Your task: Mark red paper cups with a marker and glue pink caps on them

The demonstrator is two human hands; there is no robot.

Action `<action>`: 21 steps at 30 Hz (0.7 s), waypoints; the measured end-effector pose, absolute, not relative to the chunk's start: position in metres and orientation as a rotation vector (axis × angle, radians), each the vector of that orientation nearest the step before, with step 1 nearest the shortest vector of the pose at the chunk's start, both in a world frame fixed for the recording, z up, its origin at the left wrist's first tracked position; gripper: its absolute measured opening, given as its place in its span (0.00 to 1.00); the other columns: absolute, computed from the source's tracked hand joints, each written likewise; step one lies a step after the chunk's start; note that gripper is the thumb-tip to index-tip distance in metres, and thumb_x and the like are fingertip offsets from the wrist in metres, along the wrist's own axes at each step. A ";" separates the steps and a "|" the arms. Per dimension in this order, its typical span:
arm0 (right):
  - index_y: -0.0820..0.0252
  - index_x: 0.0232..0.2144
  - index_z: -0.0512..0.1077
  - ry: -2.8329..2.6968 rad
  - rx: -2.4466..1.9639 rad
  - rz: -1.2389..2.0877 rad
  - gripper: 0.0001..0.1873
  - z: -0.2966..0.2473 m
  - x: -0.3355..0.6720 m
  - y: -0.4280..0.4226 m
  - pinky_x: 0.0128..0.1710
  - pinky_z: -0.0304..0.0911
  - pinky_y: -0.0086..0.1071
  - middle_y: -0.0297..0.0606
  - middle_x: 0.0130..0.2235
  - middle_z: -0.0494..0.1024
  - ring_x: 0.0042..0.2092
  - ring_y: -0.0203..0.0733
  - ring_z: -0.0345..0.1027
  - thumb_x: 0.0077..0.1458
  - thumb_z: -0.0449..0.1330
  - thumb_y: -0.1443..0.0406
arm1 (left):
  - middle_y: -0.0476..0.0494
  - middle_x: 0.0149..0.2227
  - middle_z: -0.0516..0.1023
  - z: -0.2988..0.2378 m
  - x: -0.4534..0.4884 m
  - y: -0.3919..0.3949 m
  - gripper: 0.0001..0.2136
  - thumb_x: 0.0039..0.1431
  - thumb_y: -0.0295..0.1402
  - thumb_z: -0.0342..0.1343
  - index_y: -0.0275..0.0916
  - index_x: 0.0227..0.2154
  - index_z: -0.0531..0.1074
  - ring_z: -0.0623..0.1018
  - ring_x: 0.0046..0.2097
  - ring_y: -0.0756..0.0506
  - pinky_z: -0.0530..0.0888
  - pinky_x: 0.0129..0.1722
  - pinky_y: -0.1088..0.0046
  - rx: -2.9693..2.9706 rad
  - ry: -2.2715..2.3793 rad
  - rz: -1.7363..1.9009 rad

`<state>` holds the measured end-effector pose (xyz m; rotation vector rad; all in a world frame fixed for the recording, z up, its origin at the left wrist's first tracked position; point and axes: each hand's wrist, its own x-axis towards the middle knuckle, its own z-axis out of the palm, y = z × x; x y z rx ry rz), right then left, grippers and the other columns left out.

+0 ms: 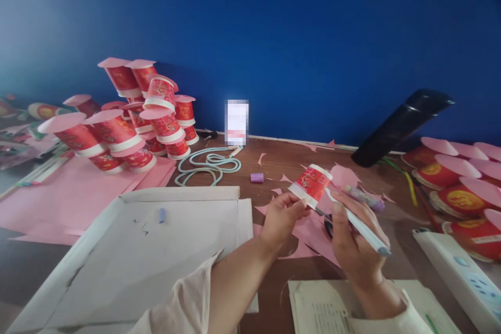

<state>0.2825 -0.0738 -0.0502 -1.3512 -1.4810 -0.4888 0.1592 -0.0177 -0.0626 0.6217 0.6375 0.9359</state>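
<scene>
My left hand (282, 217) grips the white rim of a red patterned paper cup (313, 185), which lies tilted on its side in the air above the table. In my right hand (354, 242) is a white marker pen (366, 232), its tip pointing at the cup's side and close to it; whether it touches I cannot tell. Dark-handled scissors (327, 225) show partly between the hands, on pink paper scraps (307, 242). Beyond the right hand lie a pink paper disc (344, 175) and a clear tube-like thing with a purple end (366, 198).
Stacked red cups with pink discs (160, 124) stand on the left by pink sheets (90, 195). A white box lid (172, 261), a phone (237, 121), its coiled cable (211, 162), a purple cap (257, 178), a leaning black bottle (403, 128), a power strip (462, 276) and red lanterns (464, 198) surround the hands.
</scene>
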 end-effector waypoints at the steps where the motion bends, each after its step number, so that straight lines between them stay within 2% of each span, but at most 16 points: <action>1: 0.61 0.44 0.75 -1.478 -1.352 -0.484 0.11 -0.050 0.283 -0.074 0.45 0.71 0.40 0.41 0.39 0.82 0.41 0.43 0.77 0.60 0.58 0.70 | 0.45 0.30 0.76 -0.063 0.159 -0.018 0.19 0.41 0.43 0.73 0.34 0.26 0.74 0.75 0.35 0.49 0.72 0.47 0.66 0.622 0.627 0.933; 7: 0.60 0.44 0.75 -1.458 -1.360 -0.454 0.11 -0.051 0.281 -0.074 0.42 0.71 0.36 0.41 0.38 0.82 0.40 0.42 0.77 0.59 0.59 0.71 | 0.45 0.30 0.77 -0.066 0.160 -0.017 0.18 0.40 0.42 0.73 0.34 0.26 0.75 0.75 0.35 0.49 0.73 0.47 0.66 0.601 0.601 0.924; 21: 0.62 0.43 0.75 -1.496 -1.365 -0.464 0.10 -0.053 0.281 -0.072 0.41 0.71 0.36 0.42 0.38 0.82 0.38 0.42 0.76 0.59 0.59 0.72 | 0.47 0.28 0.76 -0.061 0.158 -0.018 0.19 0.38 0.45 0.73 0.35 0.25 0.75 0.74 0.32 0.51 0.73 0.45 0.67 0.652 0.617 0.917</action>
